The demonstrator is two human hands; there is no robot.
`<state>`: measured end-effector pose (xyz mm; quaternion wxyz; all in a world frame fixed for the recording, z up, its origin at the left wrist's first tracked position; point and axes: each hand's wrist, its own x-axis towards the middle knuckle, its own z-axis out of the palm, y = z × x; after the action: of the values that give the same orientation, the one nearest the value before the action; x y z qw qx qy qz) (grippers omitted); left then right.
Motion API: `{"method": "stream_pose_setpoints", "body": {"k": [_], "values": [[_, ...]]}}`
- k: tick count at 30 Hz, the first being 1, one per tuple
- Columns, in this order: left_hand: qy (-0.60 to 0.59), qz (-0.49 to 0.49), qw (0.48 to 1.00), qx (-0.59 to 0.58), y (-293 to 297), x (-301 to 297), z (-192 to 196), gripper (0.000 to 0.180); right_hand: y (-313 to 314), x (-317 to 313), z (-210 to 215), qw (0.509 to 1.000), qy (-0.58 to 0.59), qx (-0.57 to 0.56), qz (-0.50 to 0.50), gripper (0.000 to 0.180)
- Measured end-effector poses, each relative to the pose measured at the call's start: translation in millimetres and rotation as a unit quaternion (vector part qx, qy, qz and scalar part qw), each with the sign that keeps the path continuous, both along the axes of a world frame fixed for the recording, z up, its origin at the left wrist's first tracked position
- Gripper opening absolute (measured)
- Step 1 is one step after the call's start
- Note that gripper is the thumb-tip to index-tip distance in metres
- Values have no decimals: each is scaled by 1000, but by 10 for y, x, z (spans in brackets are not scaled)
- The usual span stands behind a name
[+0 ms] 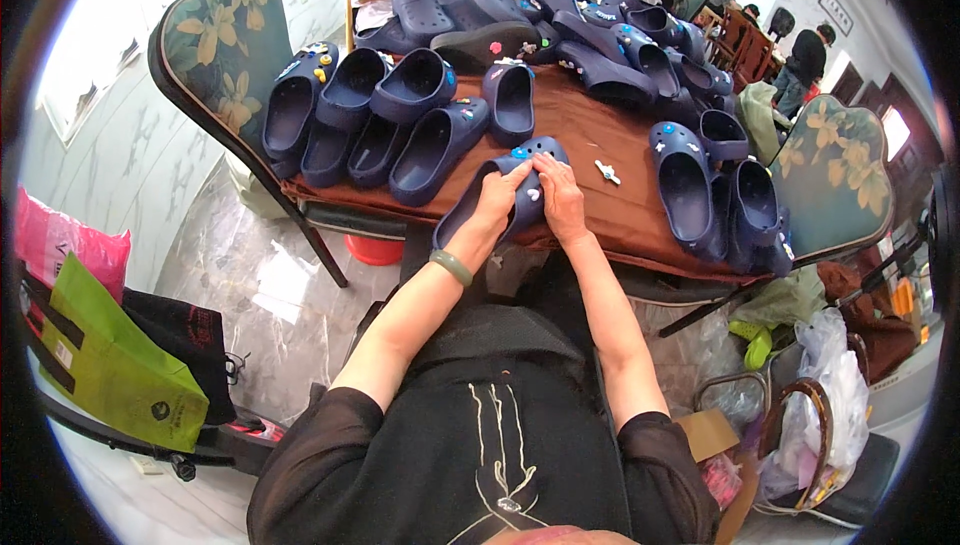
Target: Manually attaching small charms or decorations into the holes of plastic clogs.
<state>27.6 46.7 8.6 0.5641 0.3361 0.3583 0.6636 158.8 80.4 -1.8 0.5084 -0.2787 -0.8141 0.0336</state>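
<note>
A navy foam clog (527,215) rests at the front edge of the brown-covered table, its toe pointing away from me. My left hand (492,197) grips it from the left, with the thumb across the upper. Bent over the upper from the right is my right hand (562,195), its fingertips meeting the left thumb near the toe holes. A blue charm (521,154) sits by the toe, and a white charm (534,194) shows between the hands. What lies under the fingertips is hidden. Right of the hands, a small white charm (607,172) lies loose on the cloth.
Paired navy clogs (432,155) line the table's left; more clogs (684,190) stand at right. A large heap (590,40) covers the far part. Floral-backed chairs (225,40) flank the brown cloth (570,117). Bags (125,355) hang at left. People (805,60) are farther off.
</note>
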Motion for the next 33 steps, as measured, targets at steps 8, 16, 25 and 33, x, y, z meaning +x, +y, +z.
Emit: {"method": "stream_pose_setpoints", "body": {"k": [8, 16, 25, 33], "values": [[-9, 3, 1000, 28, 75, 1, -40, 23, 155, 136, 25, 989, -126, 58, -43, 34], [-11, 18, 1000, 21, 127, 45, -27, 22, 213, 69, -56, 995, -73, 26, -66, 32], [-8, -18, 1000, -8, 70, -30, -1, 29, 147, 166, 24, 993, -79, -83, 33, 35], [-73, -110, 991, -11, 43, -57, 0, 31, 66, 272, 41, 978, -9, -170, 116, 29]]}}
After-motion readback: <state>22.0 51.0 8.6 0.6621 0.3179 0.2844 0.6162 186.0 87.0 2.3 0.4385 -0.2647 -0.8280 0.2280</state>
